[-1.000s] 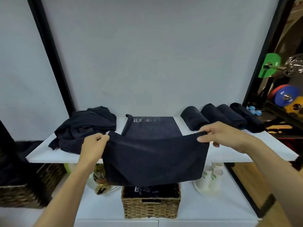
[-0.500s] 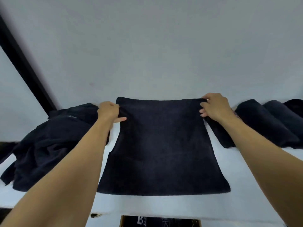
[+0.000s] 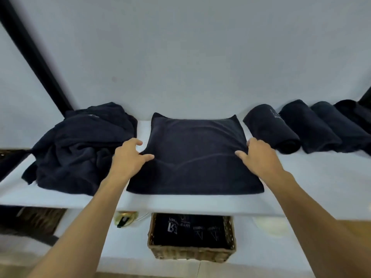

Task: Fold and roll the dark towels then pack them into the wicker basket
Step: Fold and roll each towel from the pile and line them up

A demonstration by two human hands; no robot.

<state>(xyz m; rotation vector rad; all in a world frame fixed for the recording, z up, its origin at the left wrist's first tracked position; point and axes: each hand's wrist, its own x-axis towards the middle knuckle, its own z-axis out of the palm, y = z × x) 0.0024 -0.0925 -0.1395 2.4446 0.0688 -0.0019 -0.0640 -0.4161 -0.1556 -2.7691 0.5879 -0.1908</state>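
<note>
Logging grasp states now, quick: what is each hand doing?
Left hand: open, resting on the folded towel's left edge.
Right hand: open, on its right edge.

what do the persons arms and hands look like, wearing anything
Both arms are bare from the frame's edge to the fingers: no sleeves, gloves, watch or rings show on the left hand or the right hand. Nothing is marked on them.

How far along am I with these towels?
Done: four rolled towels lie on the shelf, and the wicker basket below holds some. In hand: left hand and right hand flatten a folded towel. Left: the unfolded pile.
</note>
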